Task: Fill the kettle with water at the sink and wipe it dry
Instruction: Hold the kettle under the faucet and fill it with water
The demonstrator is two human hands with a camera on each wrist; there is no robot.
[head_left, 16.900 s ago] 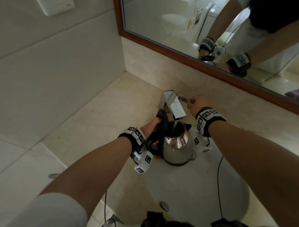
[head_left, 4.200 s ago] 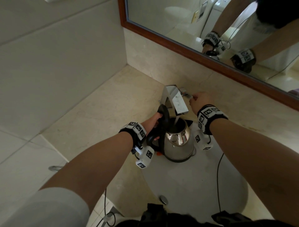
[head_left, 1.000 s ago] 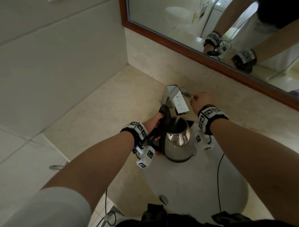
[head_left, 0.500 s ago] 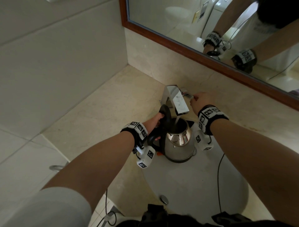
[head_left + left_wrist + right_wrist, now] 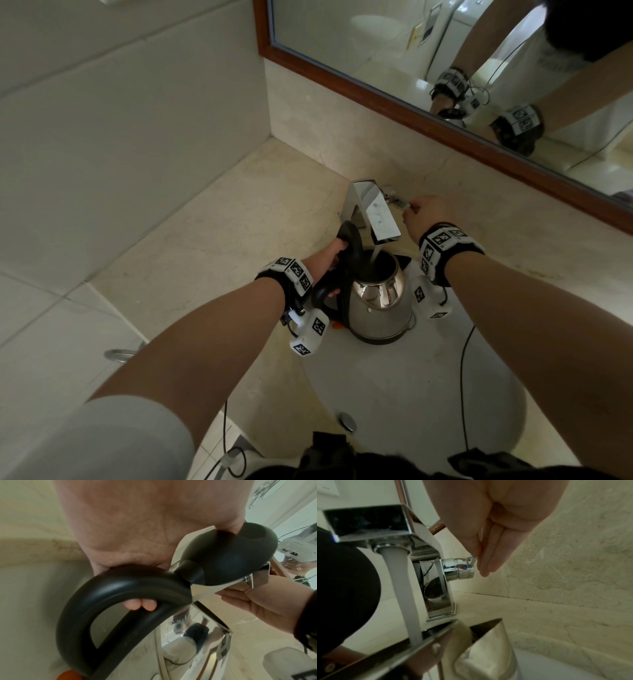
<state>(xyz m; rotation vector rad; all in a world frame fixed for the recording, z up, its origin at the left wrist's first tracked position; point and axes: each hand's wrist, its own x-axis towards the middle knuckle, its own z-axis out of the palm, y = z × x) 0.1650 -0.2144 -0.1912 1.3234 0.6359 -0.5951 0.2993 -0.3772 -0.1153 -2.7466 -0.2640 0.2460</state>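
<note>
A steel kettle (image 5: 380,301) stands in the white sink (image 5: 411,394) under the chrome tap (image 5: 373,212), with its black lid (image 5: 351,240) tipped open. A stream of water (image 5: 375,255) runs from the spout into the kettle's mouth. My left hand (image 5: 334,260) grips the black handle (image 5: 120,588), fingertips (image 5: 140,603) curled under it. My right hand (image 5: 424,212) pinches the tap lever (image 5: 473,559) beside the round valve (image 5: 458,566) on the tap's right side. In the right wrist view the water (image 5: 402,588) falls past the kettle's rim (image 5: 436,632).
A beige stone counter (image 5: 222,240) surrounds the sink, with a tiled wall on the left. A wood-framed mirror (image 5: 445,51) hangs behind the tap. A chrome fitting (image 5: 347,421) sits at the sink's near edge. A thin black cable (image 5: 462,377) hangs over the basin from my right wrist.
</note>
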